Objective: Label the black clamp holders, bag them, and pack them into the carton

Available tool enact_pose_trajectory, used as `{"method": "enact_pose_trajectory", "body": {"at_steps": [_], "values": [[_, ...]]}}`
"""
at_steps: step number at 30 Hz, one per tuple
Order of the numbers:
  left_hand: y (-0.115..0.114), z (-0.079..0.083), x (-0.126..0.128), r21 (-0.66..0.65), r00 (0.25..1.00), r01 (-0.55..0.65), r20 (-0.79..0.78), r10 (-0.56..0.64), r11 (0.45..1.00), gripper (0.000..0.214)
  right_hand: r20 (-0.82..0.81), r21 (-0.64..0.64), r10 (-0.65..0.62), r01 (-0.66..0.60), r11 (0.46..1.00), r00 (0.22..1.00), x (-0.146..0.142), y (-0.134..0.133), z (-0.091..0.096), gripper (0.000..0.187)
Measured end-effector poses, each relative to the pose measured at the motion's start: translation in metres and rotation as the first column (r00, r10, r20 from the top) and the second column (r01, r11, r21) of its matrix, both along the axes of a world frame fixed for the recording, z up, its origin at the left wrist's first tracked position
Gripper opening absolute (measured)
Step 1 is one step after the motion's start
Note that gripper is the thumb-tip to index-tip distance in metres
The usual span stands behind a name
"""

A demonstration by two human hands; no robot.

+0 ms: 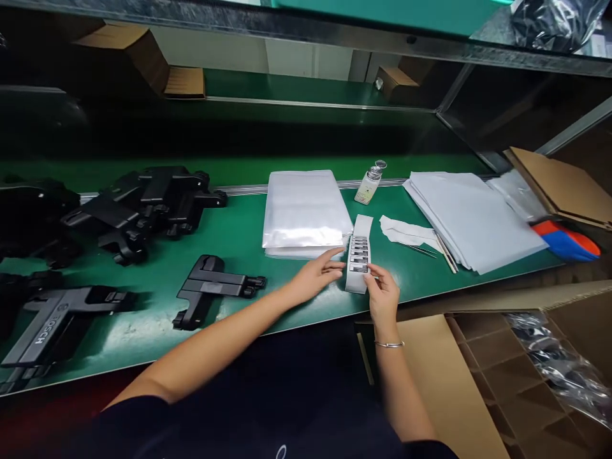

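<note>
A white strip of printed labels (359, 252) lies on the green table in front of me. My right hand (383, 293) has its thumb and forefinger pinched at the strip's right edge, by the lowest printed label. Just left of the strip, my left hand (315, 278) reaches in with fingers apart and holds nothing; whether its fingertips touch the paper I cannot tell. Behind that hand lies a stack of clear plastic bags (306, 210). A black and grey plastic bracket-like part (213, 290) rests on the table to the left.
Several more black parts (148, 210) crowd the left side. A pump bottle (370, 183), tweezers (421, 250) and white sheets (471, 217) are at right. An open divided carton (497, 363) stands below the table's front edge; a metal shelf beam (306, 30) crosses overhead.
</note>
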State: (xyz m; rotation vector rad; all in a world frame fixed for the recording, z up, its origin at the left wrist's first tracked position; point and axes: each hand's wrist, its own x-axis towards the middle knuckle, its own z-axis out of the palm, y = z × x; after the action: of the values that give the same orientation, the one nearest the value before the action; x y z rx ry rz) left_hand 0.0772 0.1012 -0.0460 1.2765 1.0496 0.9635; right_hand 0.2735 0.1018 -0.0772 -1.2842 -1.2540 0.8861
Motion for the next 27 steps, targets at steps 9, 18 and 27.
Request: {"method": "enact_pose_trajectory", "body": {"at_steps": [9,18,27], "values": [[0.023,-0.013,0.043,-0.128,0.994,-0.045,0.093,0.057,0.991,0.019,0.259,0.058,-0.008,-0.007,0.998,0.966,0.015,-0.005,-0.005,0.022],[0.008,0.001,0.022,-0.085,0.983,0.061,-0.166,-0.075,0.994,0.069,0.515,0.425,-0.303,0.068,0.902,0.802,0.023,-0.025,0.009,0.014],[-0.076,0.024,-0.227,0.144,0.659,-0.261,-0.696,0.285,0.955,0.046,-0.274,-0.008,-0.104,0.105,0.994,0.956,0.010,-0.006,0.026,0.017]]}}
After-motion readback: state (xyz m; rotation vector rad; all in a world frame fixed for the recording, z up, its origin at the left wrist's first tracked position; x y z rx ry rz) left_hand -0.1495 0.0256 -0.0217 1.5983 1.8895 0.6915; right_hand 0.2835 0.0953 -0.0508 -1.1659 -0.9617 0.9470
